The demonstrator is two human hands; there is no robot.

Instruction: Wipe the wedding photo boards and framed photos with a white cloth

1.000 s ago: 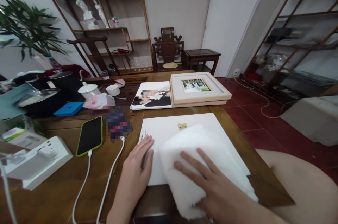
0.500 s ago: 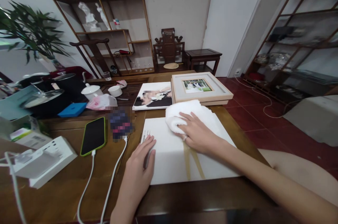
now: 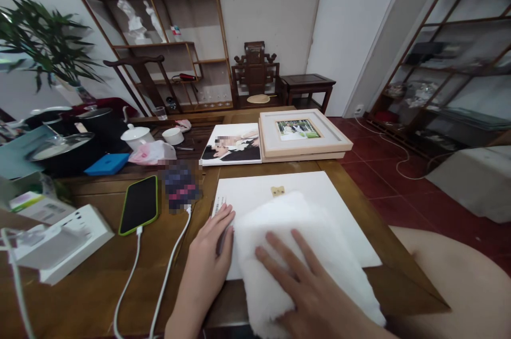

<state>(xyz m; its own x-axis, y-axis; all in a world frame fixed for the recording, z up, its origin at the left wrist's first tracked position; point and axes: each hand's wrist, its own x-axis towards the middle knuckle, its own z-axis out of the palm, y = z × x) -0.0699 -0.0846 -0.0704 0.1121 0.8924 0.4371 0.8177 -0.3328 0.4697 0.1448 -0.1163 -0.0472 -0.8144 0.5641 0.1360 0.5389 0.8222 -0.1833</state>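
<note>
Back from the far edge, the right hand (image 3: 307,288) has slid the fluffy white towel (image 3: 295,222) to the near side of the white panel (image 3: 343,206). Its fingers lie spread flat on the towel, gripping nothing. The left hand (image 3: 207,259) rests flat and open, pinning the panel's left edge to the surface (image 3: 99,296).

Soft, even indoor light here, fairly bright, no hard beams. The brightest patch sits at the far left behind the green leafy plant (image 3: 43,46), so daylight seems to come from that side. The fluffy white towel (image 3: 287,232) nearly blows out, its pile barely readable. The left hand (image 3: 207,254) throws only a faint, fuzzy shadow onto the flat white board (image 3: 255,192). There is a dull sheen on the brown wooden table (image 3: 99,286). The edges bend: the dark wooden shelf unit (image 3: 459,62) on the right leans and smears, and the white cardboard box (image 3: 59,243) at the left is soft. The centre is sharp, and a pixelated patch (image 3: 181,187) masks one spot.
</note>
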